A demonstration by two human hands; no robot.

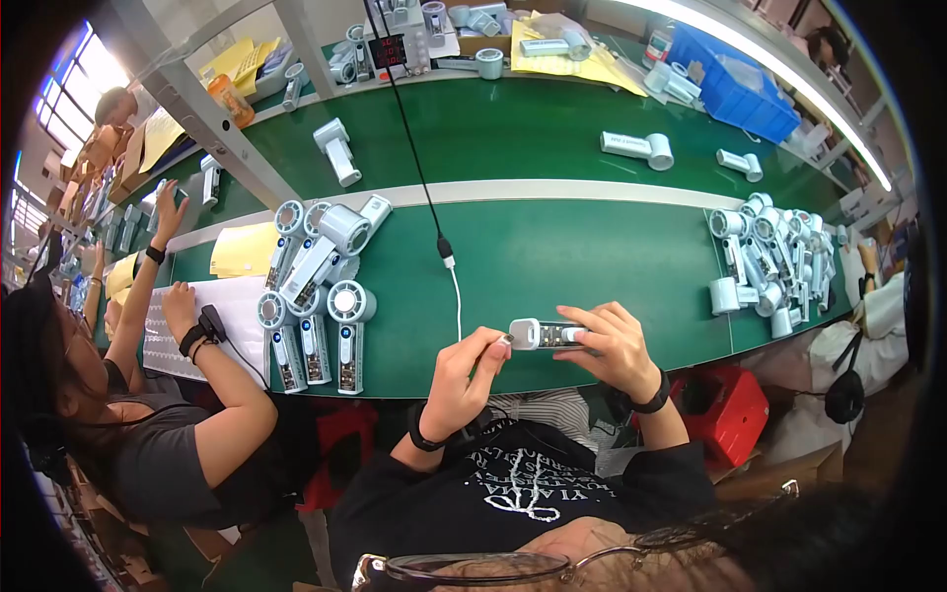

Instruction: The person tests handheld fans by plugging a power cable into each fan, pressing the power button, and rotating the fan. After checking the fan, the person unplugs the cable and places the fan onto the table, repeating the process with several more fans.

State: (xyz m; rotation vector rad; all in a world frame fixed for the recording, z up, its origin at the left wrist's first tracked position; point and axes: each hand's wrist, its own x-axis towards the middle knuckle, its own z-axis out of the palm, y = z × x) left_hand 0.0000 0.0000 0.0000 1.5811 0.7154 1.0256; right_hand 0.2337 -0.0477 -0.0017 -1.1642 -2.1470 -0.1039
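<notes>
Across the green table (582, 257), the heap of pale-blue fans (764, 247) at the right looked likeliest to slide, I judged, since its pieces lay loosely on one another; the left cluster of fans (314, 268) had handles by the near edge, where a stray elbow could have knocked one off. The black-and-white cable (445, 247) ran down to my left hand (462, 380), so a snag might have jerked my pinch askew. The open-sided unit worried me more (554, 336): its inner parts were bare, and a careless fingertip could have pressed them. It lay sideways between my hands, one end gripped by the fingers of my right hand (614, 347), its rounded end facing left; my left thumb and finger pinched a small metallic tip (508, 339) (partly hidden, contact unclear) right beside that end.
</notes>
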